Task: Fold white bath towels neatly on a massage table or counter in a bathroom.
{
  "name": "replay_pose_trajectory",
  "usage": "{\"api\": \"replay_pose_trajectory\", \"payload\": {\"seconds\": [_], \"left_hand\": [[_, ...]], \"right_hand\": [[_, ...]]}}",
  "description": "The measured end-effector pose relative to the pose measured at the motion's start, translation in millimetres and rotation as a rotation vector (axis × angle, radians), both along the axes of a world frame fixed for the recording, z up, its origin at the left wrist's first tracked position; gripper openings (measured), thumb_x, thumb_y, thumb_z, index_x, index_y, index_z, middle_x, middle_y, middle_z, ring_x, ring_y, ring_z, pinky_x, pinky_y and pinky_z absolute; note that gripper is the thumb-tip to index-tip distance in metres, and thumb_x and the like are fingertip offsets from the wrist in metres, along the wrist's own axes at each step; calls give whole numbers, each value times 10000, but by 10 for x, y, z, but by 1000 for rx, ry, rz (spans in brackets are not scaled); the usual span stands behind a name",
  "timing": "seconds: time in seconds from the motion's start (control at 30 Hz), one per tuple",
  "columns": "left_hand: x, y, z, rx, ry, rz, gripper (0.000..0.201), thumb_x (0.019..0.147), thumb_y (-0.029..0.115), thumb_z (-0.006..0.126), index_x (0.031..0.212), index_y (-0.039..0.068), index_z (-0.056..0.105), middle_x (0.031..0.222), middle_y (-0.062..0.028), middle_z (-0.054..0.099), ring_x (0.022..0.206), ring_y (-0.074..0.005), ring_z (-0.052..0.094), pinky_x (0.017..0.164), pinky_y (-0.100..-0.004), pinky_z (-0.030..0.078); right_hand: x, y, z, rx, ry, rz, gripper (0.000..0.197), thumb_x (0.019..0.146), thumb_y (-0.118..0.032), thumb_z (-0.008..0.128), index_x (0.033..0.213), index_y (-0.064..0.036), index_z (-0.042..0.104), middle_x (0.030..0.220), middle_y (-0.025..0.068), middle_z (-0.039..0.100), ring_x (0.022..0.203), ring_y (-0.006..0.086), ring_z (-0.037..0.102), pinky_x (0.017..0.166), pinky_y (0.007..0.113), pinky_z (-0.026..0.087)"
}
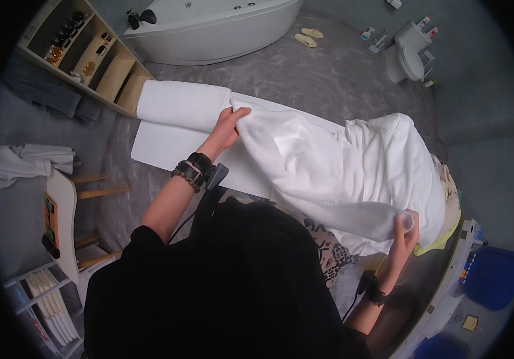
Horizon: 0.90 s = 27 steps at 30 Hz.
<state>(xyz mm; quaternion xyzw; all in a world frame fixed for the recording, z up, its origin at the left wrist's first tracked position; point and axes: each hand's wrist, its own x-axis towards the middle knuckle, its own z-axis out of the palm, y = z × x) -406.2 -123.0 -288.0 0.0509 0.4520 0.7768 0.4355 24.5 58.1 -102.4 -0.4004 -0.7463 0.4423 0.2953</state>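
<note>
A large white towel (305, 158) stretches between my two hands, hanging in loose folds over the white table (167, 142). My left hand (227, 127) is closed on one edge of it, thumb on top. Lower right, my right hand (408, 232) pinches another part of the edge, where the cloth curls into a roll. Just left of my left hand lies a neatly folded white towel (182, 103). At the table's right end is a heap of crumpled white cloth (397, 155); where the held towel ends and the heap starts, I cannot tell.
A wooden shelf (122, 78) with bottles stands beyond the table's left end. Further back are a white bathtub (209, 45), slippers (309, 37) and a toilet (403, 63). A chair (62, 209) is at left, blue stools (492, 278) at lower right. Patterned fabric (331, 257) shows below the towel.
</note>
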Motion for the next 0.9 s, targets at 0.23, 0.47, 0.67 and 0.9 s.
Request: {"api": "replay_pose_trajectory", "payload": {"seconds": [0.23,0.47,0.67,0.9], "left_hand": [[54,165,334,-41,252,-320,180,894,153,645,1005,17,685,969,-52,677,935,-121,624,829,-275,505],[511,238,706,-228,690,-441,302,858,54,635,1158,22,652,981,-68,697,908,-110,628,821,-262,502],[754,278,844,-254,646,-344,209,853,65,667,1050,-2,678,842,-42,700,821,-92,620,765,-248,497],[1044,349,1080,-47,608,-288,120,880,66,653,964,-20,640,897,-43,666,882,-73,604,784,-224,484]], "right_hand": [[-461,-67,-284,-222,-69,342,97,914,9,536,983,-14,600,836,-36,540,673,36,405,595,195,326],[-1029,-181,-327,-355,72,405,35,910,-32,594,942,-20,591,827,-46,559,675,25,421,597,194,335],[-1417,-272,-268,-139,26,633,97,826,-65,685,899,-2,699,836,31,610,798,119,557,720,241,427],[-1665,-403,-269,-412,-4,656,167,845,-42,675,1005,4,683,868,44,664,788,115,595,743,250,474]]}}
